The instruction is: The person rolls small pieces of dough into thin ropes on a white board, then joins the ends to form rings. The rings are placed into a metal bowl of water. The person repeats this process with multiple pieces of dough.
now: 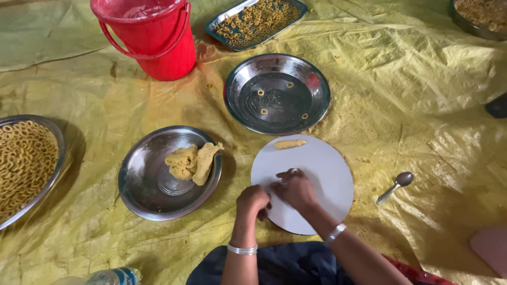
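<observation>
Both of my hands work close together over the near part of a round white board (327, 174). My left hand (252, 200) has its fingers curled at the board's left edge. My right hand (296, 187) pinches a small dough ring (293, 171) at its fingertips. A short roll of dough (289, 143) lies at the board's far edge. To the left, a steel plate (138, 182) holds lumps of yellow dough (192, 162). Beyond the board, another steel plate (311, 89) holds several small dough rings.
A red bucket (153, 37) stands at the back left. Trays of dough rings sit at the far left (26, 158), back centre (256, 21) and back right (483, 16). A steel spoon (396, 186) lies right of the board. A yellow sheet (422, 105) covers the floor.
</observation>
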